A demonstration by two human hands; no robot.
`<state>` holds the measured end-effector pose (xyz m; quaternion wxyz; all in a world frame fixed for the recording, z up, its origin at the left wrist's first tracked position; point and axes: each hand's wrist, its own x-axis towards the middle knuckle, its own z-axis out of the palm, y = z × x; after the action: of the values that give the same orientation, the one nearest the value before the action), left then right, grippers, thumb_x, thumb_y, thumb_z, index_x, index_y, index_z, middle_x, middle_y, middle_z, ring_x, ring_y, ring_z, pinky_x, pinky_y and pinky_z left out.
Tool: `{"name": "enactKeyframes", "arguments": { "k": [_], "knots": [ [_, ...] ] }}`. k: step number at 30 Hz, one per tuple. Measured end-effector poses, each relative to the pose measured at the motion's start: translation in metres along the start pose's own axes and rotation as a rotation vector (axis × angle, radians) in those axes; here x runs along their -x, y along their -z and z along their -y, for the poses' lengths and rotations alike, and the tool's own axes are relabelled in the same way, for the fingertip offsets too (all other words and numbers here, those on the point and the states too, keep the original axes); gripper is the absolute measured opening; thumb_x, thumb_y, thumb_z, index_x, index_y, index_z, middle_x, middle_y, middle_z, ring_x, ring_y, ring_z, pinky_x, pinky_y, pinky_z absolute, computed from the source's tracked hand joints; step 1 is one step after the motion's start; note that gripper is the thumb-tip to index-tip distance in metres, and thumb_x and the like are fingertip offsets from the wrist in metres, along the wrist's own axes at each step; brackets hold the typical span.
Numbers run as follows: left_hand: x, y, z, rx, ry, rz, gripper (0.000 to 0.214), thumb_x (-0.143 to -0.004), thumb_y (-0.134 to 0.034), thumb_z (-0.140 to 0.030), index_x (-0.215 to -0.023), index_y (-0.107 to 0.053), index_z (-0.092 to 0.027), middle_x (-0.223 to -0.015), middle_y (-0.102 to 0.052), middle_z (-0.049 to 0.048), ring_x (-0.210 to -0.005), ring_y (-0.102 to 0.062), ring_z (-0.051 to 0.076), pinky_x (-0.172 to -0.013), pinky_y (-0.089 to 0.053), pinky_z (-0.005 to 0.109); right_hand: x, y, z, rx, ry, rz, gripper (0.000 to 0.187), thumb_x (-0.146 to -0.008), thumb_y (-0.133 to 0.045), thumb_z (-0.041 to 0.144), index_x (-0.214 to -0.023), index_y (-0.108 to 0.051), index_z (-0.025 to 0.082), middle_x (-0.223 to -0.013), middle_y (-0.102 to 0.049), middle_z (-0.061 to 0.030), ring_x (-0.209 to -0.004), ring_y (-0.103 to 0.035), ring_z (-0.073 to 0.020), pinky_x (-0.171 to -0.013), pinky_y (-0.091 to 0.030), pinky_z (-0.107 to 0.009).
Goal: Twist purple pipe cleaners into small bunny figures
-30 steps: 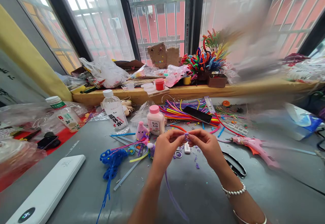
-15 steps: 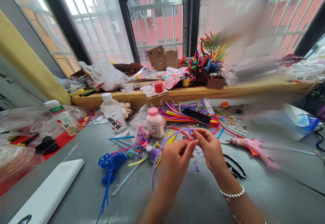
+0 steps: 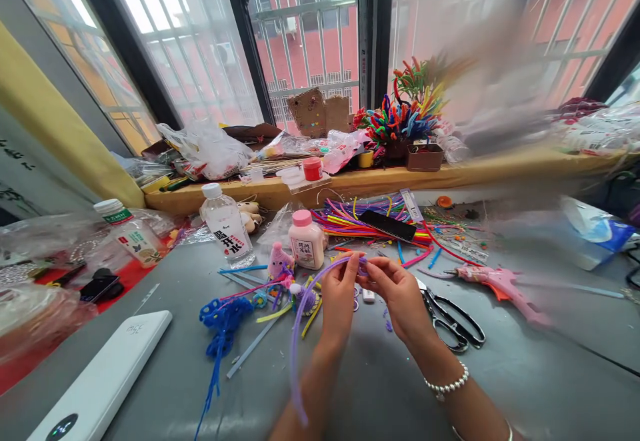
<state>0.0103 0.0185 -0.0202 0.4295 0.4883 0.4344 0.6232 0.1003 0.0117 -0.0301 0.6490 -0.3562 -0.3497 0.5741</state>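
A long purple pipe cleaner (image 3: 296, 344) arcs over my left wrist and hangs down at its left. Its upper end is pinched by my left hand (image 3: 341, 298), fingers closed. My right hand (image 3: 401, 296) grips the same end, where a small purple coil shows between the fingertips. Beyond the hands lie a pink crocheted figure (image 3: 279, 262) and a small purple one (image 3: 303, 301), close to yellow strips. Black-handled scissors (image 3: 453, 318) rest just right of my right hand, their blades partly hidden behind it.
A pink glue gun (image 3: 503, 286) lies at the right. Bundled colourful pipe cleaners (image 3: 345, 218) with a phone (image 3: 387, 226) lie at the back. Bottles, including a water bottle (image 3: 227, 231), stand left of them. A white power bank (image 3: 107, 374) lies front left, near blue crochet (image 3: 225, 314).
Both hands have shifted slightly left, still on the pipe cleaner. Its free end now swings lower, left of my left forearm. More of the scissors shows.
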Motion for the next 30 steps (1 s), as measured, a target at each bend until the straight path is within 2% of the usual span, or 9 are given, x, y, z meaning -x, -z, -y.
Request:
{"name": "enactKeyframes", "arguments": {
  "k": [2,6,9,12,18,24,30],
  "knots": [
    [0.0,0.002,-0.001,-0.039,-0.022,-0.003,0.022,-0.074,-0.056,-0.035,-0.08,-0.064,-0.016,-0.08,-0.067,0.0039,-0.077,-0.06,0.016,-0.071,-0.046,0.026,0.0,0.001,0.0,0.055,0.025,0.012,0.022,-0.065,-0.07,0.033,-0.077,-0.063,0.016,-0.071,-0.065,-0.0003,-0.061,-0.063,-0.0135,-0.063,-0.053,-0.029],
    [0.0,0.004,-0.009,-0.201,-0.053,0.055,0.018,-0.073,-0.058,-0.031,-0.077,-0.067,-0.016,-0.081,-0.068,0.0053,-0.074,-0.061,0.017,-0.069,-0.048,0.027,-0.003,0.007,0.007,0.222,0.113,0.057,0.022,-0.067,-0.068,0.034,-0.076,-0.061,0.016,-0.071,-0.064,-0.001,-0.064,-0.063,-0.015,-0.063,-0.053,-0.029],
    [0.0,0.006,-0.014,-0.235,-0.087,0.099,0.017,-0.075,-0.056,-0.03,-0.077,-0.068,-0.017,-0.08,-0.067,0.0047,-0.072,-0.061,0.016,-0.068,-0.049,0.027,-0.004,0.01,0.012,0.363,0.192,0.051,0.022,-0.07,-0.065,0.036,-0.076,-0.062,0.016,-0.07,-0.064,-0.0026,-0.062,-0.061,-0.0154,-0.058,-0.052,-0.028],
    [-0.001,0.007,-0.014,-0.187,-0.05,0.162,0.019,-0.075,-0.055,-0.03,-0.078,-0.067,-0.016,-0.079,-0.066,0.0046,-0.068,-0.06,0.015,-0.065,-0.051,0.027,-0.004,0.011,0.015,0.441,0.233,0.039,0.021,-0.071,-0.063,0.037,-0.074,-0.063,0.016,-0.066,-0.063,-0.0028,-0.058,-0.059,-0.0151,-0.055,-0.051,-0.027],
    [0.0,0.007,-0.011,-0.124,-0.007,0.196,0.021,-0.077,-0.055,-0.032,-0.083,-0.065,-0.015,-0.083,-0.066,0.0046,-0.072,-0.061,0.015,-0.069,-0.05,0.027,-0.002,0.011,0.012,0.557,0.296,0.04,0.021,-0.076,-0.057,0.037,-0.076,-0.063,0.017,-0.066,-0.063,-0.0034,-0.056,-0.057,-0.0158,-0.055,-0.049,-0.028],
    [0.003,0.0,-0.004,0.009,0.058,0.163,0.025,-0.081,-0.048,-0.034,-0.087,-0.063,-0.015,-0.085,-0.067,0.0051,-0.078,-0.062,0.016,-0.074,-0.05,0.03,0.002,0.01,0.004,0.718,0.5,-0.087,0.015,-0.08,-0.053,0.033,-0.078,-0.061,0.02,-0.072,-0.061,-0.0034,-0.064,-0.058,-0.0171,-0.06,-0.047,-0.029],
    [0.004,-0.002,-0.005,0.083,0.105,0.157,0.02,-0.076,-0.055,-0.03,-0.083,-0.063,-0.014,-0.083,-0.067,0.0051,-0.077,-0.062,0.016,-0.072,-0.05,0.03,0.004,0.009,0.001,0.694,0.544,-0.149,0.013,-0.079,-0.054,0.033,-0.076,-0.061,0.022,-0.071,-0.059,-0.0024,-0.063,-0.057,-0.017,-0.061,-0.047,-0.029]
  ]
}}
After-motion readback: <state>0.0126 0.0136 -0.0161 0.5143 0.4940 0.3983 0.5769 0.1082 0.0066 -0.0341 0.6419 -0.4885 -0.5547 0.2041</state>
